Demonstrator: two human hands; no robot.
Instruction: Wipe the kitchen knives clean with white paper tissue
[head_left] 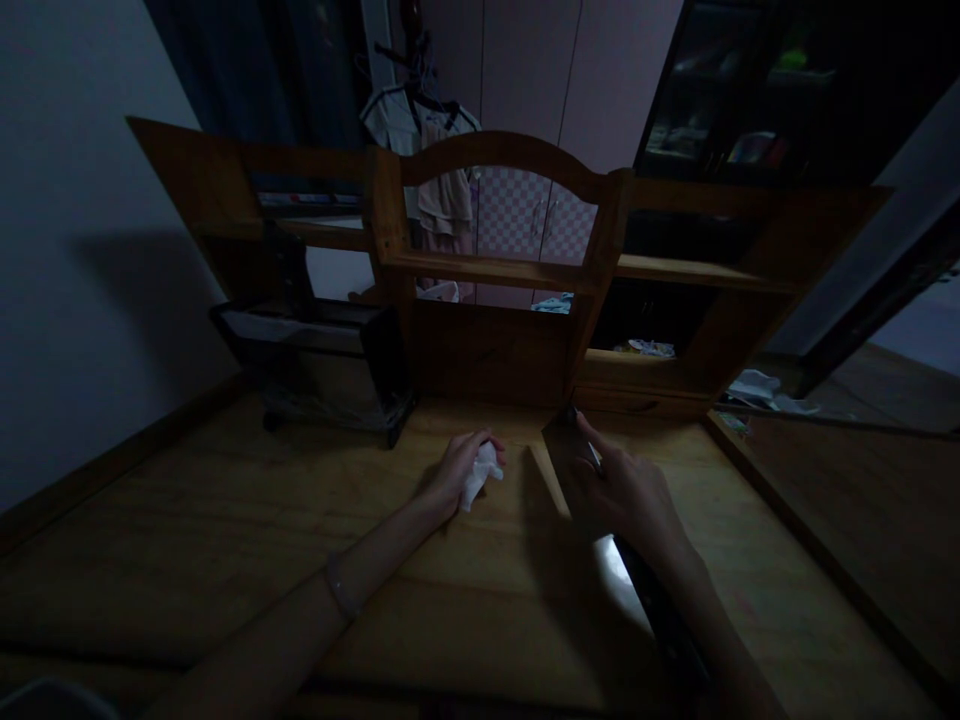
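My left hand point(463, 465) rests on the wooden desktop, its fingers closed around a crumpled white tissue point(480, 478). To its right, my right hand point(630, 490) is closed on a long, dark, flat-sided object point(660, 610) that slants from the desk's back toward the front edge. The index finger stretches along it toward its far end. A bright white patch shows on its side below the hand. Its exact kind is too dark to tell, and my hand and forearm hide part of it.
A black-framed box with clear sides point(315, 365) stands at the back left of the desktop point(420, 590). Behind runs a wooden shelf unit point(495, 268) with a small drawer point(637, 402). A raised wooden edge point(810, 545) borders the right side. A white wall point(75, 260) is at left.
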